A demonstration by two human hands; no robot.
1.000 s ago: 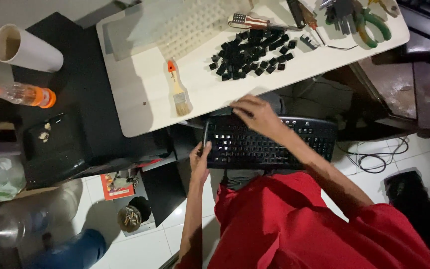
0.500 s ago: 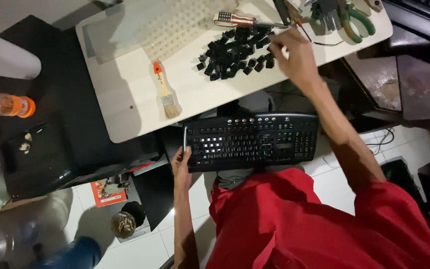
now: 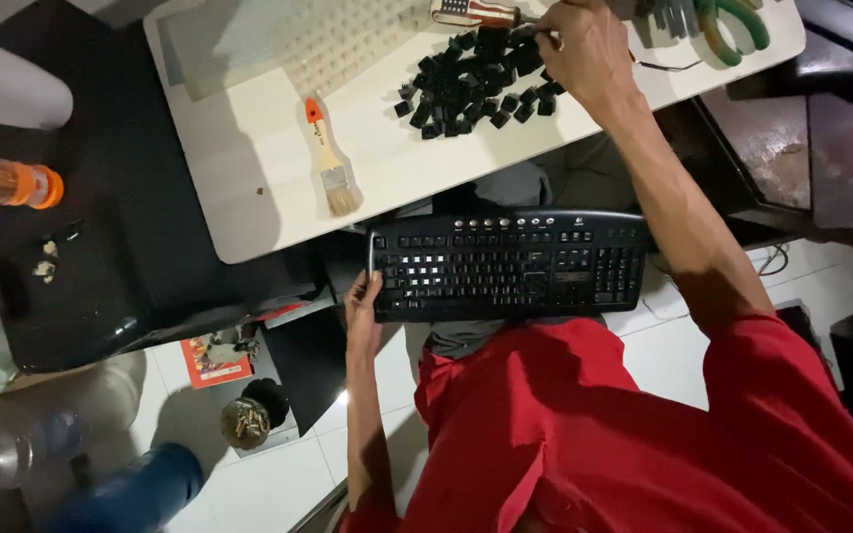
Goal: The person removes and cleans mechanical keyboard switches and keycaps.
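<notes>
Head view, left hand [image 3: 361,314]: at about 8 o'clock from centre, fingers curled round the left end of the black keyboard [image 3: 507,265], holding it over the lap.
Left grip: closed on the keyboard's edge.
Keyboard: lies level, just below the white tabletop [image 3: 249,128], several keys missing.
Right hand [image 3: 584,49]: at 12 o'clock, stretched onto the tabletop at the right edge of the pile of black keycaps [image 3: 476,84].
Right grip: fingers bent down and partly hidden; whether they pinch a keycap cannot be told.
Brush [image 3: 328,158]: on the tabletop at 11 o'clock, left of the pile, bristles toward the person.
Pliers [image 3: 733,20]: green-handled, at 1 o'clock.
Bottle [image 3: 7,183]: orange-capped, at 9 o'clock.
</notes>
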